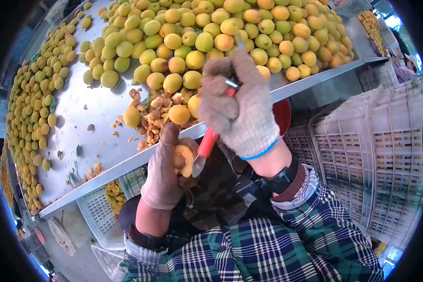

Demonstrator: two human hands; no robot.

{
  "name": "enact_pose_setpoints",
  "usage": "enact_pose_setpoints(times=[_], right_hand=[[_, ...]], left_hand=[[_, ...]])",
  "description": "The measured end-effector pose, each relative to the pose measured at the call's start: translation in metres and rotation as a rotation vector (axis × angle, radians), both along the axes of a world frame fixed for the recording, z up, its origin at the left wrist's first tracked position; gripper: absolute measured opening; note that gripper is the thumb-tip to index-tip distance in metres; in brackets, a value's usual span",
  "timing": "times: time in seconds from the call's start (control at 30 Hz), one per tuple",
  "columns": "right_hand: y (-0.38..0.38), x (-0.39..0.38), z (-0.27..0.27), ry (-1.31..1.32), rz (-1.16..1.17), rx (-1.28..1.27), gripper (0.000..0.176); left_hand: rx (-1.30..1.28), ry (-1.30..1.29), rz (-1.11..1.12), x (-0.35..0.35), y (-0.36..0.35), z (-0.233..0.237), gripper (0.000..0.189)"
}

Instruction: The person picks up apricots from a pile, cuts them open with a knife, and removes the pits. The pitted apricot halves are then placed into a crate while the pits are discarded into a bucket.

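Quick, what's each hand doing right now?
Left hand: closed around a cut apricot.
Right hand: closed on a red-handled knife.

A metal table (94, 103) carries a broad heap of yellow-green fruit (221, 28) across its far right part. A band of fruit (33, 94) lines its left edge. Brown pits (156, 117) lie piled by the near edge.

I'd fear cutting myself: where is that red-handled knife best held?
By the red handle, coming from its upper end, away from the blade, which points down at the apricot in the left hand. The handle is long and straight, so a fist wraps round it, as the right hand does.
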State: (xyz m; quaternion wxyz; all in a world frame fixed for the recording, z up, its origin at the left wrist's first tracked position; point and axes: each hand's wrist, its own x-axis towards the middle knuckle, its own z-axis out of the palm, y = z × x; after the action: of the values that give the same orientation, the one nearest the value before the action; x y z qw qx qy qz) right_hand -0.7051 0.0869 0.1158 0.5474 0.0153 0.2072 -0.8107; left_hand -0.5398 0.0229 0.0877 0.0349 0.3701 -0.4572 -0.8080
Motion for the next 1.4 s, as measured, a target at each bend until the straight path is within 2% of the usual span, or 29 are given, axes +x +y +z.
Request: enact_pose_setpoints(times=[0.03,0.07,0.1,0.13,0.17,0.2,0.23,0.27,0.3,0.37,0.47,0.5,0.53,0.57,0.67,0.77,0.83,0.87,0.93,0.97,1.0,1.03,1.07,1.1,1.17,1.2,1.3,1.4], right_hand=[[0.001,-0.002,-0.001,0.07,-0.061,0.02,0.05],[0.007,-0.007,-0.007,0.173,-0.001,-0.092,0.037],[0.004,-0.007,-0.011,0.804,-0.168,-0.027,0.031],[0.0,-0.006,-0.012,1.434,-0.346,0.046,0.025],[-0.001,0.004,-0.009,1.346,-0.177,0.122,0.013],[-0.002,0.015,-0.004,1.256,-0.015,0.207,0.009],[-0.009,0.03,-0.015,1.349,-0.004,0.23,0.024],[-0.008,0.041,-0.014,1.405,0.116,0.223,0.024],[-0.013,0.045,-0.019,1.885,0.112,0.164,0.026],[-0.006,0.06,-0.02,2.043,0.107,0.304,0.03],[-0.004,0.068,-0.023,2.2,0.11,0.372,0.035],[-0.004,0.065,-0.021,2.185,0.17,0.353,0.034],[-0.004,0.062,-0.018,2.168,0.232,0.333,0.032],[-0.004,0.058,-0.014,2.149,0.294,0.313,0.03],[-0.005,0.045,-0.003,2.111,0.496,0.39,0.025],[-0.001,0.043,-0.001,2.115,0.545,0.397,0.02],[0.0,0.04,-0.008,2.006,0.406,0.308,0.019],[0.0,0.039,-0.012,1.949,0.339,0.264,0.018],[-0.002,0.031,-0.018,1.756,0.126,0.325,0.018],[-0.004,0.026,-0.018,1.658,0.026,0.346,0.018],[-0.006,0.02,-0.017,1.623,-0.039,0.509,0.023],[-0.005,0.011,-0.012,1.489,-0.074,0.548,0.026],[-0.006,0.004,-0.015,1.583,-0.155,0.596,0.026],[-0.006,-0.001,-0.02,1.677,-0.244,0.646,0.026],[-0.003,-0.011,-0.019,1.847,-0.245,0.707,0.022],[-0.001,-0.015,-0.019,1.931,-0.246,0.742,0.021],[0.004,-0.025,-0.024,1.894,-0.442,0.769,0.024],[0.015,-0.042,-0.016,1.584,-0.426,0.75,0.025]], left_hand=[[0.067,0.04,0.042,-0.001,-0.003,-0.001,0.069],[0.13,0.082,0.084,-0.002,-0.007,-0.002,0.07],[0.192,0.125,0.124,-0.002,-0.012,-0.003,0.07],[0.329,0.278,0.093,0.004,-0.025,-0.012,0.068],[0.283,0.26,0.186,0.005,-0.025,-0.019,0.068],[0.238,0.242,0.278,0.002,-0.024,-0.018,0.07],[0.195,0.222,0.37,-0.002,-0.022,-0.017,0.073],[0.152,0.201,0.461,-0.005,-0.021,-0.017,0.076],[0.112,0.226,0.455,-0.005,-0.022,-0.018,0.076],[0.033,0.275,0.441,-0.004,-0.028,-0.019,0.077],[0.148,0.328,0.325,0.008,-0.032,-0.019,0.075],[0.167,0.328,0.281,0.008,-0.033,-0.017,0.074],[0.12,0.318,0.35,0.0,-0.025,-0.01,0.073],[0.081,0.29,0.33,0.0,-0.024,-0.01,0.073],[-0.04,0.216,0.29,0.004,-0.019,-0.012,0.074],[-0.118,0.189,0.292,0.0,-0.015,-0.013,0.071],[-0.1,0.192,0.311,-0.001,-0.014,-0.008,0.067],[-0.17,0.153,0.293,0.0,-0.016,-0.002,0.065],[-0.309,0.078,0.26,0.003,-0.024,0.008,0.063],[-0.425,0.057,0.299,0.003,-0.028,0.007,0.055],[-0.542,0.032,0.338,0.004,-0.031,0.002,0.047],[-0.66,0.004,0.376,0.005,-0.033,-0.005,0.039],[-0.919,0.101,0.422,0.002,-0.034,-0.017,0.024],[-0.845,0.105,0.445,0.004,-0.035,-0.019,0.021],[-0.695,0.121,0.479,0.001,-0.035,-0.015,0.017],[-0.899,0.072,0.436,0.003,-0.039,-0.023,0.017],[-1.217,-0.104,0.173,0.004,-0.041,-0.017,0.025],[-1.519,-0.316,-0.058,-0.012,-0.032,-0.003,0.036]])
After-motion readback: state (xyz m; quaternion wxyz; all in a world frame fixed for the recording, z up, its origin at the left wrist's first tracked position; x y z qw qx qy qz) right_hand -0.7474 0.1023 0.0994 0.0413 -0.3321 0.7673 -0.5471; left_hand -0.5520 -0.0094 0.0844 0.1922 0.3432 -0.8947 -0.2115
